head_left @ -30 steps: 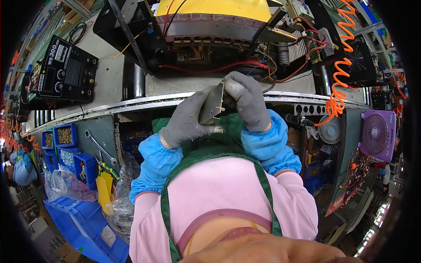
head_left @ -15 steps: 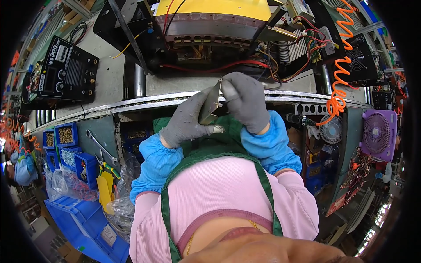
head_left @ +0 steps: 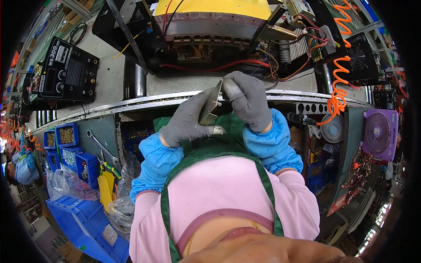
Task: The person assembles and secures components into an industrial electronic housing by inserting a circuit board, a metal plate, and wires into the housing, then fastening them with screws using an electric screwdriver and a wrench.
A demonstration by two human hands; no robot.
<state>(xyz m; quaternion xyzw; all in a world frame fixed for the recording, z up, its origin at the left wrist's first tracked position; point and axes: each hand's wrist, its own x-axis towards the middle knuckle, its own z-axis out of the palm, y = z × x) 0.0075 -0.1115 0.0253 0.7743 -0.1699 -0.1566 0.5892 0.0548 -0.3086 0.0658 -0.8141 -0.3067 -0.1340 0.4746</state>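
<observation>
In front of my green apron, my left hand (head_left: pixel 185 119), in a grey glove, is closed around a flat grey metal plate (head_left: pixel 211 109) with small tabs along one edge. The plate is tilted, its upper end pointing at the workbench. Close to that upper end is my right hand (head_left: pixel 248 99), also gloved in grey, with the fingers curled and the thumb pressed in. Whatever the right fingers pinch is too small or too hidden to make out. Beyond both hands, an opened machine chassis (head_left: pixel 210 61) with a yellow top panel and loose wires rests on the bench.
At left stand a black welder-type unit (head_left: pixel 68 70), blue bins (head_left: pixel 66 135) of screws, a wrench (head_left: pixel 101 147) and a large blue crate (head_left: pixel 83 225). On the right, an orange coiled air hose (head_left: pixel 344 70) hangs near a power driver (head_left: pixel 300 119) and a purple fan (head_left: pixel 379 133).
My right hand has shifted slightly to the right, and its fingers have curled and turned near the plate's upper end. My left hand keeps the plate almost still.
</observation>
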